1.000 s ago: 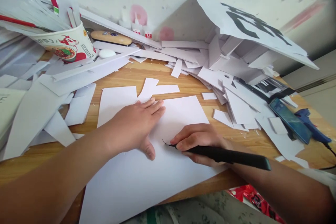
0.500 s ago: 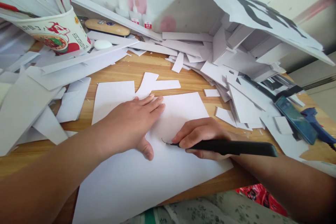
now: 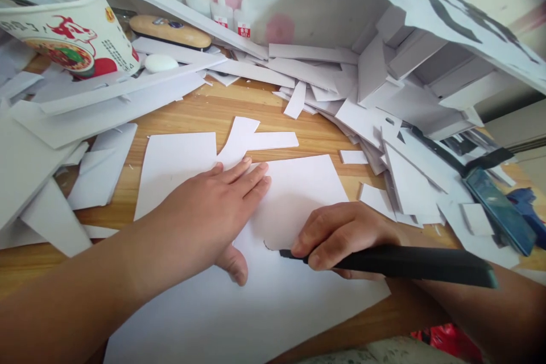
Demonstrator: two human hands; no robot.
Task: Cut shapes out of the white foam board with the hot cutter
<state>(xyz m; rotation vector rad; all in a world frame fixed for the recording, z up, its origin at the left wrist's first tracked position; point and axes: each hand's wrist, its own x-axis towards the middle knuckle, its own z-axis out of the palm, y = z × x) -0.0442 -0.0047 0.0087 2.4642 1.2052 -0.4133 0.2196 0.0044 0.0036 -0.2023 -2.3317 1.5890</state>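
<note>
A large white sheet of board (image 3: 239, 313) lies flat in front of me, its upper edge notched. My left hand (image 3: 213, 213) presses on it, palm down, with the fingers stretched out and the thumb apart. To the right, my right hand (image 3: 345, 236) is closed round a black craft knife (image 3: 409, 264), whose long handle points right. The knife's front end is low over the sheet, beside a short dark curved mark (image 3: 268, 246); the blade itself is hard to make out. Just beyond my left fingertips lies a forked white offcut (image 3: 273, 140).
Piles of white board scraps (image 3: 413, 182) crowd the right, left and back of the wooden table (image 3: 239, 96). A paper cup (image 3: 77, 40) full of tools stands back left, near small glue bottles (image 3: 222, 14). A white board structure (image 3: 422, 68) rises back right, above a phone (image 3: 499, 210).
The view has shifted slightly. The knife's handle has swung nearer the camera, and its thin tip no longer shows clearly. My left hand stays flat on the sheet.
</note>
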